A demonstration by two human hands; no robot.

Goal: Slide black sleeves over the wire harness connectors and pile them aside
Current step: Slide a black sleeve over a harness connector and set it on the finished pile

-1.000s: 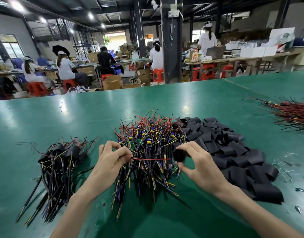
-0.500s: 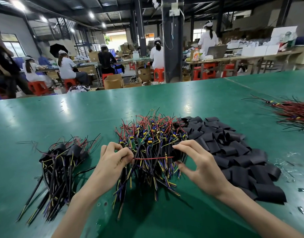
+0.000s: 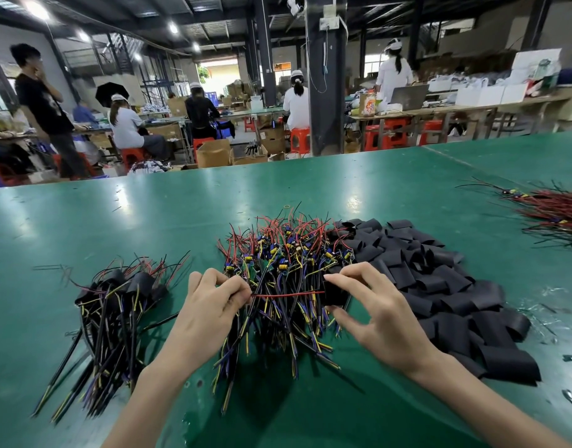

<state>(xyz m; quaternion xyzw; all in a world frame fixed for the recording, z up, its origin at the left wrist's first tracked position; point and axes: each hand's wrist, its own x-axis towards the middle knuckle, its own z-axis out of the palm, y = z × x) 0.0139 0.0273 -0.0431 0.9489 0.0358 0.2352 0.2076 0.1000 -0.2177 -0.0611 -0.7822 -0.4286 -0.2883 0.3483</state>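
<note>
My left hand (image 3: pixel 210 305) pinches the ends of a red and a black wire (image 3: pixel 287 294) stretched level toward my right hand (image 3: pixel 375 312). That hand's thumb and fingers pinch a black sleeve (image 3: pixel 334 294) round the wires' other end; the connector inside is hidden. Both hands hover over a heap of bare wire harnesses (image 3: pixel 287 270) with blue and yellow parts. A pile of loose black sleeves (image 3: pixel 439 286) lies to the right of it. On the left lies the pile of sleeved harnesses (image 3: pixel 116 305).
The green table (image 3: pixel 181 215) stretches far ahead. Another bundle of red wires (image 3: pixel 556 215) lies at the far right edge. Small scraps (image 3: pixel 569 360) dot the table near the right. People work at benches beyond the table, and one stands at the far left.
The sleeve in my right hand has crept a little leftward along the wires. A standing person has walked into view at the far left. The piles lie as before.
</note>
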